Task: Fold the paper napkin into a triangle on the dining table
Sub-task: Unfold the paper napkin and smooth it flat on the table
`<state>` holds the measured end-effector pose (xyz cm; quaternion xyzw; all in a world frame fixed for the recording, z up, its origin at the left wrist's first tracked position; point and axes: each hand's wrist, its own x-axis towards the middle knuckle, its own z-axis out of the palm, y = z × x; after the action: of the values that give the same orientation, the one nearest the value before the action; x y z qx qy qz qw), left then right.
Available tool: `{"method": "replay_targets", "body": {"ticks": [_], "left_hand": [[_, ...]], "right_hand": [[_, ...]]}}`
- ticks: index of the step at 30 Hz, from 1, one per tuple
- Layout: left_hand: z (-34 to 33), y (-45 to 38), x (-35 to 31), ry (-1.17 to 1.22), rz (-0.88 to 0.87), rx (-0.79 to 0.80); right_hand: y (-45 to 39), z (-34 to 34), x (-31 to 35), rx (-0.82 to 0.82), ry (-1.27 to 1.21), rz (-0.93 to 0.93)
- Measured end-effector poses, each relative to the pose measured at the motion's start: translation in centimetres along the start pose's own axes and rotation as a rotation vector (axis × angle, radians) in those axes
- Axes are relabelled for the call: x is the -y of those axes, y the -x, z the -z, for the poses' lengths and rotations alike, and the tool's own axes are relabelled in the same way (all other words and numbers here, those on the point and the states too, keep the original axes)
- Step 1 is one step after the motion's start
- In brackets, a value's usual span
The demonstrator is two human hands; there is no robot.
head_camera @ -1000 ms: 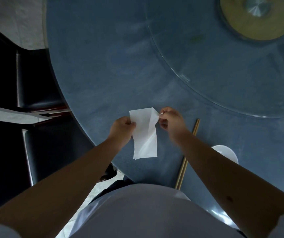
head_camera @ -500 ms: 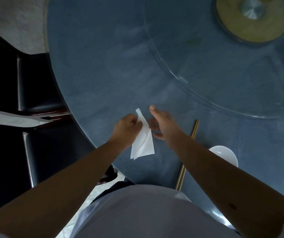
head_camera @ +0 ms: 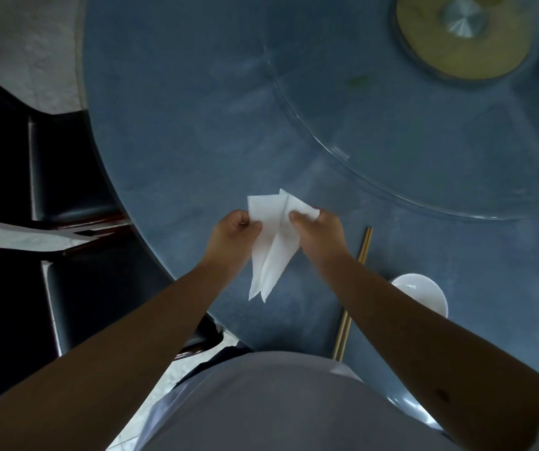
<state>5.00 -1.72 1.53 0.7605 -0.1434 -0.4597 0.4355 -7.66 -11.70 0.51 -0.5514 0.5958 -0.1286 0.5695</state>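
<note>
A white bowl sat near the desk's edge, partly hidden behind the right forearm; its inside looked bare, though part of it was out of sight. Just beside it, toward the middle, lay a pair of brass-coloured chopsticks, side by side and touching, running from the desk's near rim toward the right hand.

The desk was a round, blue-grey, mottled top. A clear glass turntable covered its far right portion, with a yellowish round base and a metal hub at its centre. To the left stood two dark chairs pushed near the desk's rim, and pale marble-like floor showed in the upper left corner.

The paper napkin was held up over the desk's near edge, between the two hands — not lying flat on the surface. It was white and partly folded, with layers overlapping and two points hanging downward toward the person. The left hand was closed on the napkin's left upper edge, fingers curled with the thumb pinching the paper. The right hand was closed on the right upper part, gripping a folded flap. Both forearms reached in from the bottom, above a light grey shirt.
</note>
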Motion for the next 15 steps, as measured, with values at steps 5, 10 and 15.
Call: {"method": "replay_targets", "body": {"ticks": [5,10,15], "left_hand": [[1.1,-0.6,0.0,0.185,0.14,-0.057],[2.5,-1.1,0.2,0.335,0.217,0.005],[3.4,-2.5,0.8,0.084,0.198,-0.028]], "right_hand": [[-2.5,1.6,0.2,-0.017,-0.041,-0.008],[-4.5,2.6,0.8,0.041,0.063,0.014],[-5.7,2.5,0.6,0.096,0.156,0.039]]}}
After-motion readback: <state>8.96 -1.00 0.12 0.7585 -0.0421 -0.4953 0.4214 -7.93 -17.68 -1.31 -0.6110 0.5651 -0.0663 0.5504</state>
